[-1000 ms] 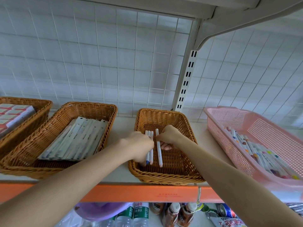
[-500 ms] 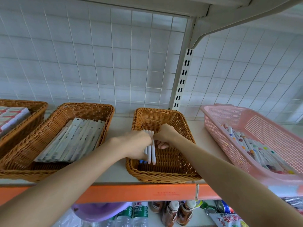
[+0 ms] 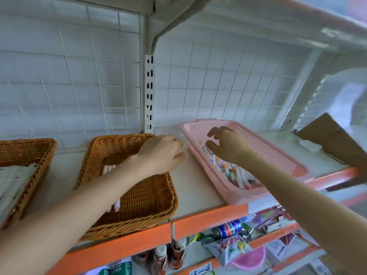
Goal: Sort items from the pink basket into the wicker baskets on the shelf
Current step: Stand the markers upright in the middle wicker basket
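Shelf [image 3: 194, 185], white surface with orange front edge, listed left to right.

1. Wicker basket, far left [image 3: 29, 143]. Only partly in view. It holds flat white packets [image 3: 12, 181] lying side by side.

2. Wicker basket, middle [image 3: 147, 197]. It stands well apart from item 1, near the front edge of the shelf. White pens [image 3: 108, 168] lie along its floor, and the left forearm crossing over the basket hides most of their length.

3. Left hand [image 3: 160, 153]. It hangs over the right rim of the middle basket and the bare strip of shelf beside it. The fingers are loose and reach towards the pink basket, and the hand holds nothing.

4. Pink basket [image 3: 266, 151], plastic mesh. It sits at an angle on the shelf, to the right of the middle basket and apart from it. Its front corner reaches the shelf edge. Inside, along its left wall, lies a heap of markers [image 3: 232, 171] with coloured caps.

5. Right hand [image 3: 228, 143]. It hovers inside the pink basket's outline, above the far end of the markers. The fingers are spread wide and slightly bent, and nothing is in the grip. Contact with the markers cannot be told.

6. Cardboard box [image 3: 337, 139], brown, at the far right of the shelf.

7. Lower shelf: bottles [image 3: 178, 253], a blue drink can [image 3: 228, 229], a snack packet [image 3: 228, 251].
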{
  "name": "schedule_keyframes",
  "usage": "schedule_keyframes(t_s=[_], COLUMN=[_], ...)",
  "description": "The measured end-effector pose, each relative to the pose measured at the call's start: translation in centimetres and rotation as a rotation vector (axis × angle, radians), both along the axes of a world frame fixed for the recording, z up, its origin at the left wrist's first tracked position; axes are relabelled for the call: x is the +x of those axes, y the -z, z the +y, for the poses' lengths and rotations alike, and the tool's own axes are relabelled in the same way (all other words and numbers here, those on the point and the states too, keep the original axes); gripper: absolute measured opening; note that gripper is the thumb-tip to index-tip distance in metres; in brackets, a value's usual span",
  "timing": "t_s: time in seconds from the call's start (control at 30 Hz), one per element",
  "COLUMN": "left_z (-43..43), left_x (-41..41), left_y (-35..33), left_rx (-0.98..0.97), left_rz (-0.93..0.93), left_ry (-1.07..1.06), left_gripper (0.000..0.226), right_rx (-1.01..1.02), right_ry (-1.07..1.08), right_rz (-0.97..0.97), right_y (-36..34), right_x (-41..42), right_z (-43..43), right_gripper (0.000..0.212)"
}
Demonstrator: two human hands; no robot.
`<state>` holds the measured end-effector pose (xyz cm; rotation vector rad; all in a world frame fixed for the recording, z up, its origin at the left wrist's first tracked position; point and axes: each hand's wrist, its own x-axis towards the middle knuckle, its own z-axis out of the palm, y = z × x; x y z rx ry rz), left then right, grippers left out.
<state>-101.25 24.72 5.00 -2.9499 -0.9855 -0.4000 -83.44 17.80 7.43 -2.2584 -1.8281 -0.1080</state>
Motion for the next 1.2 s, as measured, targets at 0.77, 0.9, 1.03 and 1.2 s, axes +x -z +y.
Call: schedule_keyframes(t_s=[0.77,0.9,1.03,1.2], left_z=[-2.3,-2.2,-1.9,-1.4], left_x=[15.3,15.4,15.6,15.8], left_y=[2.1,2.1,2.3,2.4], left_rx=[-0.165,-0.189,-0.187,-0.225], left_rz=[0.107,0.100,0.115,0.119], left_ry=[-0.033,-0.031,-0.029,-0.025], left_gripper=[0.038,0.035,0.034,0.035], right_rx=[-0.679,-0.710,-0.731,-0.596], right_ry=[0.125,0.156,0.229,0.306], right_rz=[0.278,0.316,0.540,0.733], right_y=[4.0,4.6,4.9,3.8], right_x=[12.2,12.2,12.6,14.0], right_z=[-0.6,0.2,0.2,-0.3], right_gripper=[0.036,0.041,0.036,0.021])
